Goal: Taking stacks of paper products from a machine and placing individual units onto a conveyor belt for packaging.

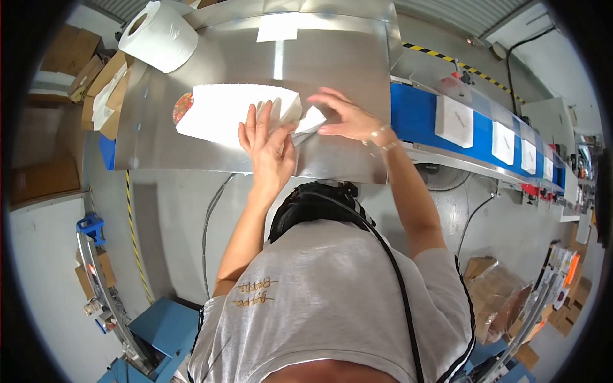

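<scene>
My steel table [345, 51] fills twelve o'clock, the white paper [223, 112] on it before me, its three o'clock end loosely folded. My left hand [268, 147] lies spread on it, not clenched; my right hand [351, 121] is empty and open just beside the fold, whether touching I cannot tell. Should my left hand lift early, the fold could spring open; an uneven pull might slide it on the slick steel. The blue belt [418, 115] runs off toward three o'clock, its clear guard [479, 94] barring the far side, white packets [454, 121] along it. The roll [172, 38] sits at eleven; a red disc [183, 110], partly hidden, shows at the paper's nine.
</scene>
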Tool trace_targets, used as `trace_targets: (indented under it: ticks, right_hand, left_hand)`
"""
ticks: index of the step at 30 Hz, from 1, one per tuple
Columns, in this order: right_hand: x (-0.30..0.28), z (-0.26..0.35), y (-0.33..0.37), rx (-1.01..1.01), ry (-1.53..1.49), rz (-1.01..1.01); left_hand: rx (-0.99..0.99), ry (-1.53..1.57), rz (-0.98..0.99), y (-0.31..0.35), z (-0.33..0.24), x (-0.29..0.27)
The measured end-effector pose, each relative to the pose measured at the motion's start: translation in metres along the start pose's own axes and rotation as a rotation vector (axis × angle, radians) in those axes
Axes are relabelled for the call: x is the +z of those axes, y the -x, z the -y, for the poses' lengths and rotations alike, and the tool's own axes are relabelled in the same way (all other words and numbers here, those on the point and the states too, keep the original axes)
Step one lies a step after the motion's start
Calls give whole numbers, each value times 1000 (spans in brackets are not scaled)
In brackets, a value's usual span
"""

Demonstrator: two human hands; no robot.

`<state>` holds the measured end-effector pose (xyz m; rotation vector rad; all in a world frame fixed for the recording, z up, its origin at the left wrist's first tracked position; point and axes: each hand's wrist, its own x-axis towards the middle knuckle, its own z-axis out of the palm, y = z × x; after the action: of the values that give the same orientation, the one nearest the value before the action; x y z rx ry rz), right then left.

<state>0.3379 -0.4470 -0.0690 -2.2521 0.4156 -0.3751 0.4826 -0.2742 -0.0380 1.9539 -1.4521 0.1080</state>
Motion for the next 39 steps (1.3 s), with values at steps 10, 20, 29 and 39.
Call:
trace_targets:
  ticks: [10, 20, 29, 39]
  right_hand:
    - [-49, -101, 86, 607, -166, -636]
    - [-24, -9, 19, 105, 5, -116]
    - [17, -47, 7, 428, -305, -266]
    - [-52, -69, 59, 721, 904, -723]
  left_hand:
    - [-44, -49, -103, 3, 16, -12]
    - [23, -24, -41, 3, 22, -11]
    - [-53, 14, -61, -6, 44, -17]
    - [30, -25, -118, -6, 61, -15]
